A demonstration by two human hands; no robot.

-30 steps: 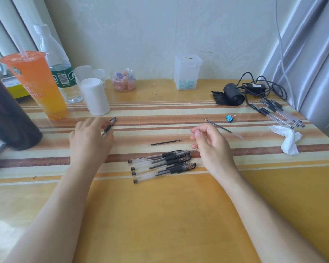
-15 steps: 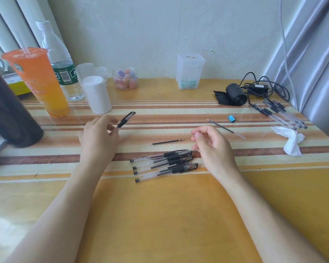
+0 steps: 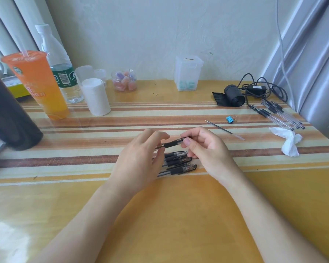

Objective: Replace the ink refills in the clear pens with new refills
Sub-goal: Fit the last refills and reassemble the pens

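Note:
My left hand (image 3: 139, 164) and my right hand (image 3: 205, 149) meet above the middle of the table, both gripping one clear pen with a black grip (image 3: 174, 143), held roughly level between them. Right under them lies a bunch of several clear pens with black caps (image 3: 180, 164), partly hidden by my left hand. A loose refill (image 3: 223, 129) rests on the striped cloth to the right. More clear pens (image 3: 277, 114) lie in a row at the far right.
An orange drink cup (image 3: 36, 84), a water bottle (image 3: 59, 65), a white roll (image 3: 95, 95) and a dark cylinder (image 3: 10, 114) stand at the left. A candy jar (image 3: 124, 80), clear box (image 3: 188, 73), black cable bundle (image 3: 241, 93), blue clip (image 3: 229, 119) and crumpled tissue (image 3: 288, 140) lie behind and right.
My left hand carried the pen from the left side to the middle, and my right hand took hold of its other end. The short refill that lay above the pen bunch is now hidden.

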